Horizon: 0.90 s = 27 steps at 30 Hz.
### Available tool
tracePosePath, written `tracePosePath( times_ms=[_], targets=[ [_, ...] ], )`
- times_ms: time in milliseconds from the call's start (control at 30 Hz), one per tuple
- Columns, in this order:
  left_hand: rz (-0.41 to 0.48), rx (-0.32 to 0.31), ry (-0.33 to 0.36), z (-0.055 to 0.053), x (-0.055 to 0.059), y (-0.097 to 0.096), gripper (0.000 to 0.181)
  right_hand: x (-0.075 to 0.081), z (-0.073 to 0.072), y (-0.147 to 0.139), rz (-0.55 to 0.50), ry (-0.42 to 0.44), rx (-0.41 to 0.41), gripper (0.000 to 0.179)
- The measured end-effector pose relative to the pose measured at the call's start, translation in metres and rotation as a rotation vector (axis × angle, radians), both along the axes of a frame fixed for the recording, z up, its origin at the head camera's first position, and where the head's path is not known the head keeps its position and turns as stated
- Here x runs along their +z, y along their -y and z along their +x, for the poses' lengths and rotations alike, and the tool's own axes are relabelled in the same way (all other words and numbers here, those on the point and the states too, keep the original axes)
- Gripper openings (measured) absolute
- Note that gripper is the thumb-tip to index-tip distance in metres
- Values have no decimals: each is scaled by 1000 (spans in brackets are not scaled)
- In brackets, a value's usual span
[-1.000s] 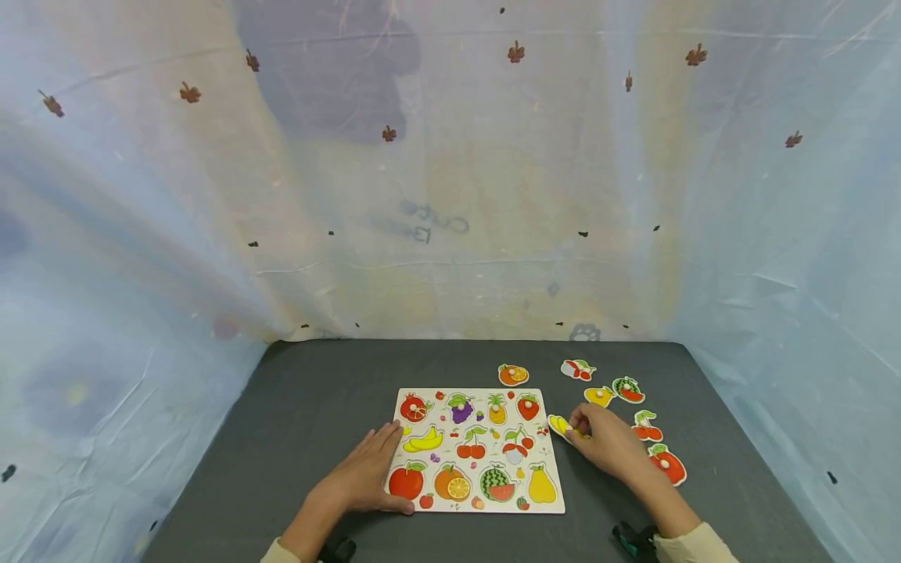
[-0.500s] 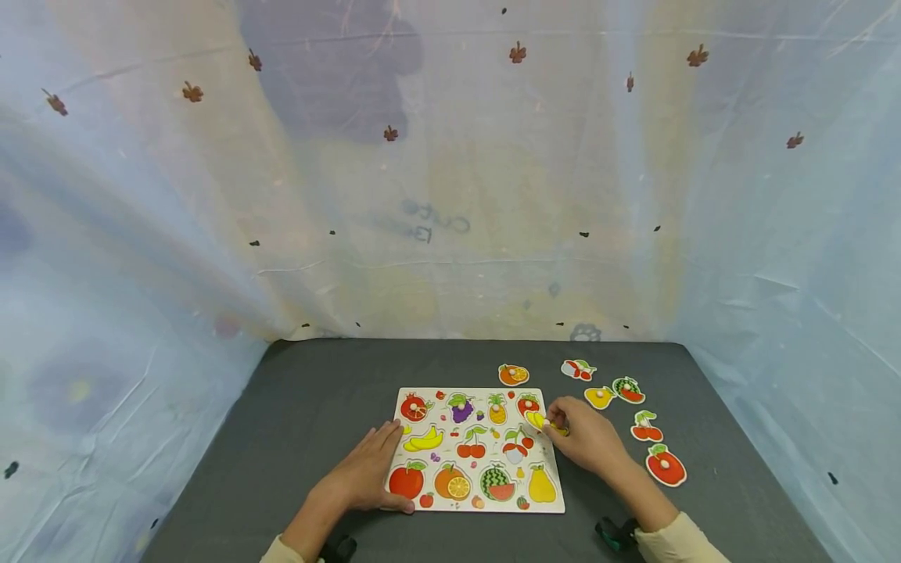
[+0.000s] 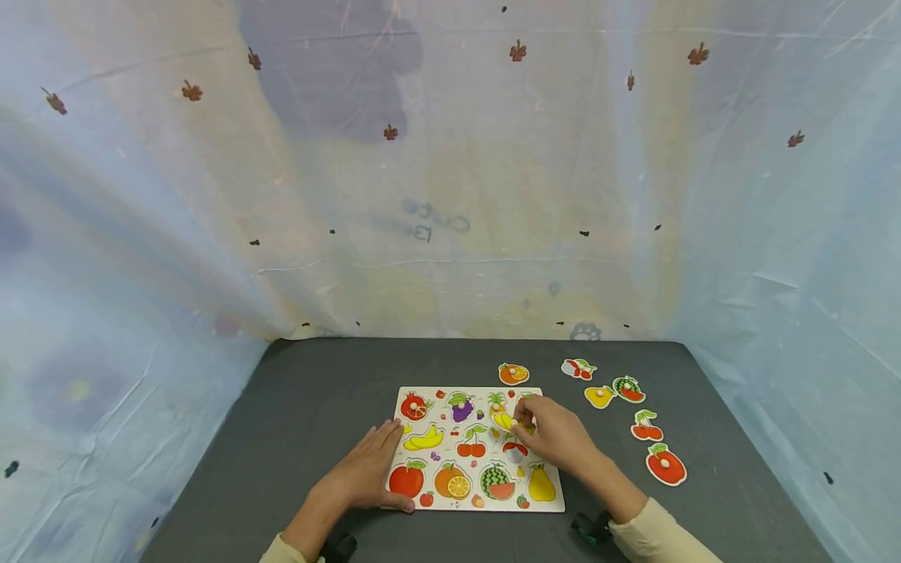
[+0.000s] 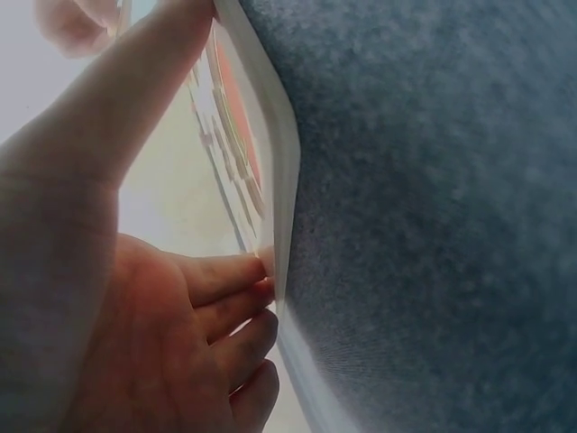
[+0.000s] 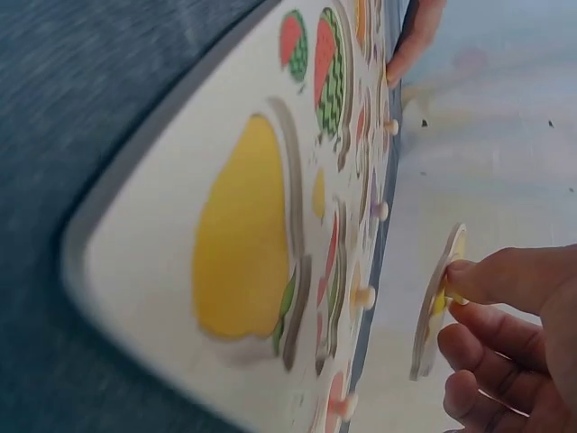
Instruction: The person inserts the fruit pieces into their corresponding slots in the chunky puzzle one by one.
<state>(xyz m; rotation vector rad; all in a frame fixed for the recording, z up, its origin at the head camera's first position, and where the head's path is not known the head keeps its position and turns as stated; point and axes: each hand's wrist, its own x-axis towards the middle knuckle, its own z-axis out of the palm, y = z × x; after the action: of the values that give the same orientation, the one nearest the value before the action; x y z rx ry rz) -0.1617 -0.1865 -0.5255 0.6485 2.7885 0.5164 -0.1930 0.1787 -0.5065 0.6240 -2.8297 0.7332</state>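
My right hand point(image 3: 559, 442) pinches the knob of a banana puzzle piece point(image 3: 503, 421) between thumb and finger. In the right wrist view that piece point(image 5: 435, 311) is raised clear of the white fruit puzzle board point(image 5: 135, 271), tilted on edge. My left hand point(image 3: 360, 473) rests at the left side of the board point(image 3: 503, 507), its fingers along the left edge and its thumb at the front corner. The left wrist view has fingertips point(image 4: 261, 266) touching the board's rim. A banana recess point(image 3: 423, 439) lies near the left edge; pomegranate point(image 3: 414, 407) and grape point(image 3: 461, 408) pieces sit in the board.
Loose pieces lie on the dark table beyond and right of the board: an orange point(image 3: 513, 374), a pear point(image 3: 599, 397), a watermelon point(image 3: 629, 389), cherries point(image 3: 647, 427), a red apple-like one point(image 3: 665, 464) and another red-and-white one point(image 3: 579, 369). A patterned curtain point(image 3: 450, 195) hangs behind.
My right hand has carried the banana piece leftward, from beside the board to over its upper right part. My left hand has stayed in place.
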Motion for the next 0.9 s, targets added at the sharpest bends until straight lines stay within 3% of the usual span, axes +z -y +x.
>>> tracePosePath(
  times_ms=[233,433,667,900],
  targets=[
    [35,-10,-9,-1,0,2,131,1,-6,16,13,-39,65,20],
    [-10,-2,-7,-2,-2,1,133,2,-11,31,19,-65,109,19],
    [-19,0,-20,0,1,-1,130,6,-14,51,6,-26,147,16],
    [-29,2,-22,-1,2,-2,130,-1,-21,71,30,23,183,15]
  ],
)
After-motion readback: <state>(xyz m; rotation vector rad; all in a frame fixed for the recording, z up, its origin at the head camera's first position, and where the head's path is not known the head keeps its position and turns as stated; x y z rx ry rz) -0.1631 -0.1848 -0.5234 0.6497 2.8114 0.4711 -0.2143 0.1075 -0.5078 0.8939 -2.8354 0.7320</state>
